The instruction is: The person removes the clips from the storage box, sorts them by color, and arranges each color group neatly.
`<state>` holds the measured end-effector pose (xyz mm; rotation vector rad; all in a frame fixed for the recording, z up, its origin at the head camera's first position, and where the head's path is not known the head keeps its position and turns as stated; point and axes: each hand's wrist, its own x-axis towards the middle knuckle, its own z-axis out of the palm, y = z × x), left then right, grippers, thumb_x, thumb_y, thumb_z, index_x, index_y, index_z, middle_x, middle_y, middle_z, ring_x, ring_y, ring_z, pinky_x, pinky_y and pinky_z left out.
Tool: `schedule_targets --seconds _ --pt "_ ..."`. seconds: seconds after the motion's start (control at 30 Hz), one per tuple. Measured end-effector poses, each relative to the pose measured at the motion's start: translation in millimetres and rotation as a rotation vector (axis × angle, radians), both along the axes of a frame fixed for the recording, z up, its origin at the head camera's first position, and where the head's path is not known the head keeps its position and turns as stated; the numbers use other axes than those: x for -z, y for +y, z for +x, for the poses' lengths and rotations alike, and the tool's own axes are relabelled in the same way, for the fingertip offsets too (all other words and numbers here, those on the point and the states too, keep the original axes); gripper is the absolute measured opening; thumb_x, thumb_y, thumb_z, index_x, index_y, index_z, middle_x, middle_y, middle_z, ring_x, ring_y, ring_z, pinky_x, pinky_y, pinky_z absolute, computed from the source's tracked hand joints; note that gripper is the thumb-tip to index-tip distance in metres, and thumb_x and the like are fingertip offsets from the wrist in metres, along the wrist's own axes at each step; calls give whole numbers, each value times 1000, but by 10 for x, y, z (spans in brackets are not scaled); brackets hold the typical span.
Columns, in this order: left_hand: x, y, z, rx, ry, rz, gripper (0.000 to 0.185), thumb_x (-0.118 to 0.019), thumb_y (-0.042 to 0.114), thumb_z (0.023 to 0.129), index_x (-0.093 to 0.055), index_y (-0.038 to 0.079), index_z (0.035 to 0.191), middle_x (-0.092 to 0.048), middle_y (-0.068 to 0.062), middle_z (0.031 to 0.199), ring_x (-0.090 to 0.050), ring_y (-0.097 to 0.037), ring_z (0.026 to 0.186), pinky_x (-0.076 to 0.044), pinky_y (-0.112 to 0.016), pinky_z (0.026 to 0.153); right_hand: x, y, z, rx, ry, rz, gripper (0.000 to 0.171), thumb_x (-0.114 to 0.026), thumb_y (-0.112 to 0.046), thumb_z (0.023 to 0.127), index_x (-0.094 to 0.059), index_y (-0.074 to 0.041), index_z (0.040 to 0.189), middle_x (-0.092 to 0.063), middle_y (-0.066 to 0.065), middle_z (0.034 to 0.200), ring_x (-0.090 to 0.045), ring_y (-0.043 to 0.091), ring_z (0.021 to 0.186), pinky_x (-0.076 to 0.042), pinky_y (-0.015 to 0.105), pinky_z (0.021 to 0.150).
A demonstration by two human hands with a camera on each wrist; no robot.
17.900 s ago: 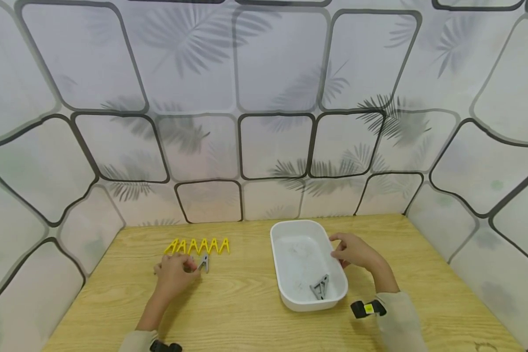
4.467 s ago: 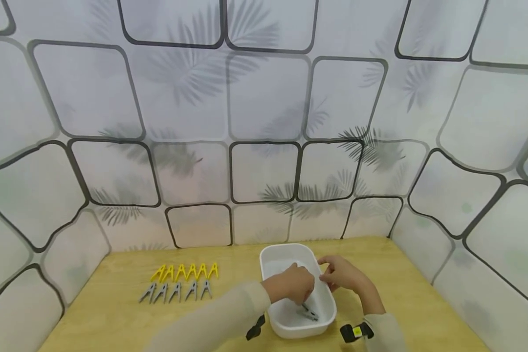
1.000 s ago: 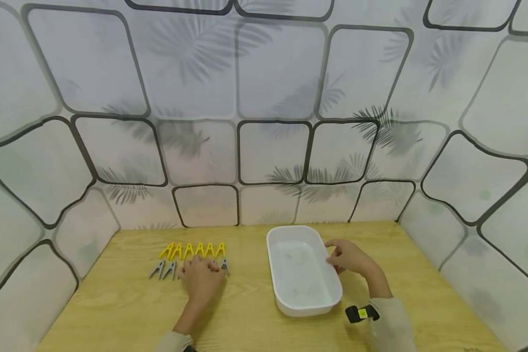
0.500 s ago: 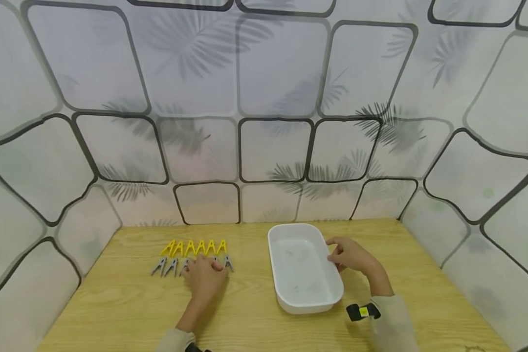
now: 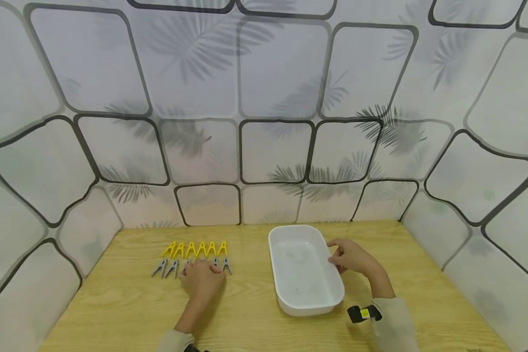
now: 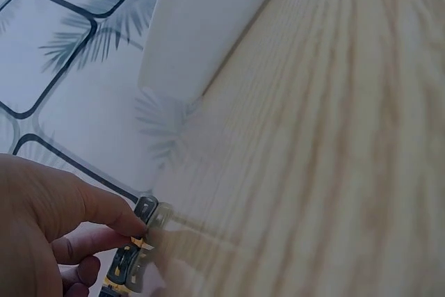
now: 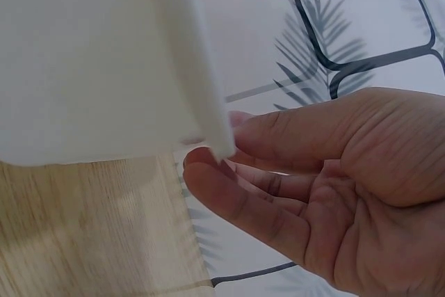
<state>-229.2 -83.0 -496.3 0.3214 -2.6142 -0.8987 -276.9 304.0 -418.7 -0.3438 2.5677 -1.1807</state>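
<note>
In the head view, a row of A-shaped yellow clothes pegs [image 5: 191, 250] lies on the left of the table. Closer to me runs a row of grey clothes pegs [image 5: 172, 268], its middle partly covered by my left hand [image 5: 202, 281]. In the left wrist view, thumb and index fingertip pinch at a grey peg [image 6: 144, 210] standing close against its neighbours. My right hand [image 5: 354, 256] holds the right rim of a white rectangular tub [image 5: 306, 311]. In the right wrist view, thumb and fingers [image 7: 229, 199] lie on either side of that tub's edge.
The wood-grain table [image 5: 246, 322] carries both peg rows on the left and the tub right of centre. A patterned cloth wall [image 5: 273, 203] encloses the back and both sides.
Earlier, grey pegs lay in the tub and my left hand reached in; now none shows there, and the grey row has grown. Lately the left hand shifts only slightly; the right stays at the rim.
</note>
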Motion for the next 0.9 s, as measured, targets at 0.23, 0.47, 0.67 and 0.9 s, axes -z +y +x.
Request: schedule_targets --seconds 0.23,0.47,0.67,0.9 --pt "-35 -14 -10 -9 -74 -40 20 -72 15 76 -66 15 56 -68 -17 94 -55 -46 102 -30 -67 95 -8 13 -12 -1 13 8 50 -64 -2 96 -47 14 141 -65 14 84 -68 20 69 -61 45 70" --pt "-52 -37 -2 -7 -93 -79 24 -74 16 76 -63 14 55 -67 -20 95 -54 -48 103 -30 -69 95 7 3 -4 0 2 9 49 -63 -1 96 -47 13 140 -65 15 84 -68 20 69 -61 44 70" --pt "-65 -20 -12 -13 -115 -73 22 -72 17 75 -63 16 55 -67 -21 98 -54 -48 105 -28 -68 97 -37 6 0 -2 5 30 50 -63 -1 97 -46 14 141 -65 15 86 -68 20 69 -61 44 70" --pt "-133 -106 -38 -16 -109 -42 25 -74 23 79 -68 14 57 -66 -26 110 -50 -54 112 -24 -71 99 -9 3 -11 -8 1 4 50 -63 -2 97 -46 13 141 -64 15 85 -68 21 68 -60 47 71"
